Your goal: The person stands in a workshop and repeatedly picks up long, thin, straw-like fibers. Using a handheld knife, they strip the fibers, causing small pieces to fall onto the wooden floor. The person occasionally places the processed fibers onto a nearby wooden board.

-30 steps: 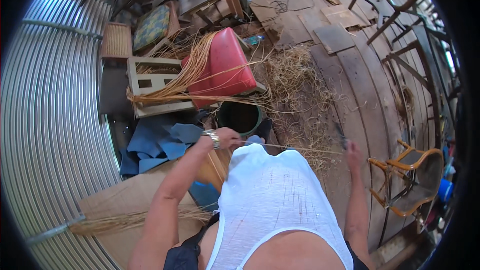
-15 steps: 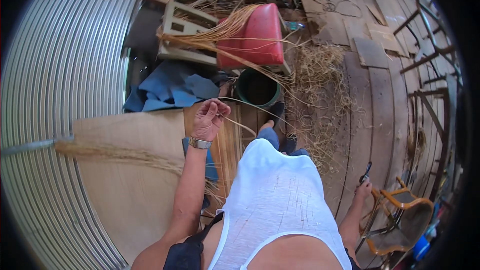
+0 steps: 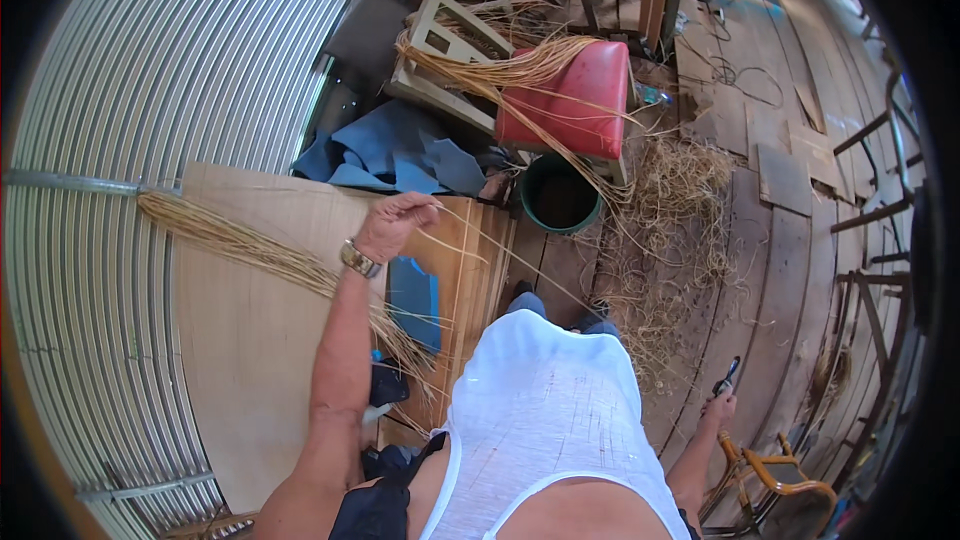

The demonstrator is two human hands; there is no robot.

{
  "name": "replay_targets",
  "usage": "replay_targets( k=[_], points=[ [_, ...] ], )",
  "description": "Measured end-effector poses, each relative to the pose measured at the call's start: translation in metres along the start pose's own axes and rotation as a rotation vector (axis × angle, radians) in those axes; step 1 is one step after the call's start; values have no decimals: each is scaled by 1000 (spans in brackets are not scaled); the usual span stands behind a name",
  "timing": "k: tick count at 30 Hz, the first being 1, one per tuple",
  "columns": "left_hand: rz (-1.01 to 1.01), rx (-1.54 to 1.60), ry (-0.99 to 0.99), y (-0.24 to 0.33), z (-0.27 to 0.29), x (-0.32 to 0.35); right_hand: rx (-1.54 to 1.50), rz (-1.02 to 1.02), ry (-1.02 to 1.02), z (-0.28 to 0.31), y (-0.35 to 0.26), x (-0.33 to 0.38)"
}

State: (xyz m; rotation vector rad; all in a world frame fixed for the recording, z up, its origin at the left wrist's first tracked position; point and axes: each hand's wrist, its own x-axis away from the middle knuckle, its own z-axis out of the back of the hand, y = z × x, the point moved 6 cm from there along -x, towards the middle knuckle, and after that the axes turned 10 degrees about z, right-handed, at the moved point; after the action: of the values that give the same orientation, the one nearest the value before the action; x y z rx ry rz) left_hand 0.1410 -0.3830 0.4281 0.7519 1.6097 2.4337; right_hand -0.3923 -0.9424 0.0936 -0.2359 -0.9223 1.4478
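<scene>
My left hand (image 3: 395, 226), with a metal-banded watch on the wrist, is raised over a light wooden board. Its fingertips are pinched on a thin tan cane strand (image 3: 520, 258). One part of the strand runs down to the right past my shirt, while a short end curves below the fingers. Far out to the lower right, my right hand (image 3: 719, 406) is closed round a small dark hand tool (image 3: 730, 374), whose exact kind is unclear. A long bundle of similar strands (image 3: 235, 245) lies on the board (image 3: 270, 370) left of my left forearm.
More strands (image 3: 480, 68) drape over a red padded chair (image 3: 575, 105). A dark green bucket (image 3: 527, 208) stands below it, left of tangled shavings (image 3: 680, 215). Blue sheet material (image 3: 400, 155) lies beyond the board. A corrugated metal wall (image 3: 120, 290) rises at left; a wooden-armed chair (image 3: 785, 475) stands lower right.
The view has shifted, so the chair and bucket sit farther right and lower. My left hand has moved left over the board, still pinching the strand. My right hand keeps the tool.
</scene>
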Motion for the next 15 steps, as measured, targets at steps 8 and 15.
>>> replay_targets(
  k=[8, 15],
  points=[
    [198, -851, 737, 9, 302, 53, -19, 254, -270, -56, -46, 17],
    [164, -908, 980, -18, 463, 140, 91, 289, -277, -65, -66, 39]
  ],
)
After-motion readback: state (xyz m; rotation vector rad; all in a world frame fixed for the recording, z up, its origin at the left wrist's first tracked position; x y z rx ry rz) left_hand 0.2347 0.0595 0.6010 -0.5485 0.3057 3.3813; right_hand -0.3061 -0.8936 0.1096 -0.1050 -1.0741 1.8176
